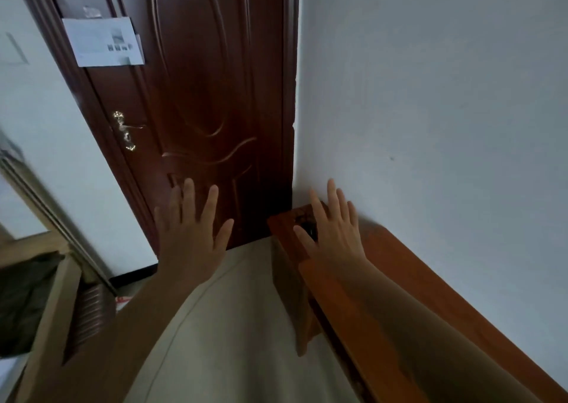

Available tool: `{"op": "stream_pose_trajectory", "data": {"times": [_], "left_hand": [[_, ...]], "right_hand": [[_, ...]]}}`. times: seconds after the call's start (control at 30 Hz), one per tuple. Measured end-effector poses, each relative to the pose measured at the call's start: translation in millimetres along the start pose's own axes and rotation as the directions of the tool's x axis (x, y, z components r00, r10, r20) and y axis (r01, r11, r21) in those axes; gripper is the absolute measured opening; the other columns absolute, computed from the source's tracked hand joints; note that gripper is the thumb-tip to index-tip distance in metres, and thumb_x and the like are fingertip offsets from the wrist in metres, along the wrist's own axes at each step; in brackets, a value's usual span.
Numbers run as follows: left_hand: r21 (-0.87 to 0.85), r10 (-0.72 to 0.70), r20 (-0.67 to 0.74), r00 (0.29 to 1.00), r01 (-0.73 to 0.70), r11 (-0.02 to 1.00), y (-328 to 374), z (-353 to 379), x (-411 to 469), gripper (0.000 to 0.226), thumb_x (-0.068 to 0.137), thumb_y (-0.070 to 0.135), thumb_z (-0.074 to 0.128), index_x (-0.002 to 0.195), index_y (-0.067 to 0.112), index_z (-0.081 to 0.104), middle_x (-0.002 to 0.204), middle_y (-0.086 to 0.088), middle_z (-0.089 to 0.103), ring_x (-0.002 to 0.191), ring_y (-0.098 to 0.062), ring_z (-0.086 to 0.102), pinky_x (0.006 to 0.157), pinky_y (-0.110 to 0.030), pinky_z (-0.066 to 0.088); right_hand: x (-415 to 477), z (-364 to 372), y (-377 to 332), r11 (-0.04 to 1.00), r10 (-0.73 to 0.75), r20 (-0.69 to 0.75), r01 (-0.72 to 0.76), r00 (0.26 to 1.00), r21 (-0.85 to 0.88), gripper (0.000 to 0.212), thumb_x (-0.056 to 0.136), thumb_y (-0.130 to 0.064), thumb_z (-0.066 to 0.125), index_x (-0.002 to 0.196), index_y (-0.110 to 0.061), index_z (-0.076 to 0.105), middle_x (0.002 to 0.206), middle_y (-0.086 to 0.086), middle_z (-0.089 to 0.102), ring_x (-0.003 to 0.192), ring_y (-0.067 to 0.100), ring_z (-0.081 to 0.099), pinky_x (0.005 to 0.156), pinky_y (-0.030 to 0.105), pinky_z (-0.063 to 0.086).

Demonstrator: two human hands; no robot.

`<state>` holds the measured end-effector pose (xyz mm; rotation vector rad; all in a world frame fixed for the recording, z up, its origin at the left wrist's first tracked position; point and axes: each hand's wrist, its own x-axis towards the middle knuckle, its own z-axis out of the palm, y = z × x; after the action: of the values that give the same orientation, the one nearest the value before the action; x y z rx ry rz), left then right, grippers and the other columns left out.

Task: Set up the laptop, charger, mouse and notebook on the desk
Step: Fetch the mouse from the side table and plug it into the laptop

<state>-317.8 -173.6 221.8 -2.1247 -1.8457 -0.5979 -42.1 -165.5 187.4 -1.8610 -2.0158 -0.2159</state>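
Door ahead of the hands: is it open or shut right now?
Shut. The door sits flush inside its frame, with no gap showing beside the handle or along its bottom edge.

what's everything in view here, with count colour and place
door: one, dark reddish brown, straight ahead
door handle: one, gold, door's left edge
paper sheet: one, white, door's upper left
wall: one, white, right of door
desk: one, orange-brown wood, along that wall
small dark object: one, black, desk's far end, partly hidden by right hand
floor: pale beige, below door
wooden furniture: one, tan, lower left
left hand: open, before door
right hand: open, over desk's far end
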Motion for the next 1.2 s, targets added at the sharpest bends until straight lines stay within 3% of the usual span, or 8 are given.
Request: {"op": "stream_pose_trajectory", "data": {"times": [0.17,0.6,0.83,1.07,1.2], "left_hand": [[-0.006,0.065,0.056,0.996,-0.065,0.998,-33,32,100,0.07,0.096,0.058,0.028,0.156,0.021,0.025,0.162,-0.022,0.018,0.147,-0.043,0.018,0.109,-0.068,0.025],[-0.082,0.225,0.232,0.946,-0.211,0.974,-27,207,283,0.072,0.096,0.063,0.016,0.157,0.025,0.018,0.164,-0.02,0.014,0.15,-0.04,0.011,0.114,-0.065,0.018],[-0.087,0.367,0.382,0.848,-0.362,0.928,-10,294,395,0.071,0.097,0.064,0.016,0.158,0.03,-0.001,0.166,-0.014,-0.004,0.152,-0.033,-0.006,0.119,-0.061,0.007],[-0.23,0.471,0.421,0.775,-0.412,0.882,20,352,495,0.072,0.097,0.063,0.019,0.158,0.029,-0.001,0.166,-0.014,-0.008,0.152,-0.032,-0.009,0.119,-0.059,0.003],[-0.281,0.595,0.452,0.665,-0.527,0.802,51,399,545,0.071,0.099,0.059,0.025,0.158,0.026,0.007,0.166,-0.014,-0.004,0.152,-0.033,-0.005,0.119,-0.06,0.008]], "right_hand": [[77,26,-10,0.997,0.07,-0.009,-0.07,0.997,0.038,0.077,0.097,-0.074,0.021,0.158,-0.039,-0.013,0.169,0.006,-0.011,0.155,0.034,-0.005,0.123,0.056,0.007],[223,143,56,0.962,0.272,0.048,-0.271,0.961,-0.023,0.078,0.098,-0.07,0.022,0.16,-0.033,-0.009,0.169,0.012,-0.011,0.155,0.036,-0.001,0.124,0.055,0.009],[314,194,111,0.918,0.396,0.151,-0.39,0.906,-0.069,0.079,0.102,-0.06,0.032,0.161,-0.027,-0.008,0.168,0.015,-0.013,0.155,0.035,-0.004,0.125,0.05,0.007],[372,211,146,0.854,0.52,0.228,-0.499,0.823,-0.146,0.076,0.102,-0.059,0.034,0.162,-0.026,0.001,0.169,0.014,-0.003,0.156,0.033,0.0,0.125,0.048,0.008],[381,224,163,0.788,0.615,0.27,-0.582,0.741,-0.2,0.078,0.101,-0.055,0.042,0.162,-0.024,0.007,0.169,0.014,0.005,0.155,0.032,0.007,0.123,0.046,0.014]]}}
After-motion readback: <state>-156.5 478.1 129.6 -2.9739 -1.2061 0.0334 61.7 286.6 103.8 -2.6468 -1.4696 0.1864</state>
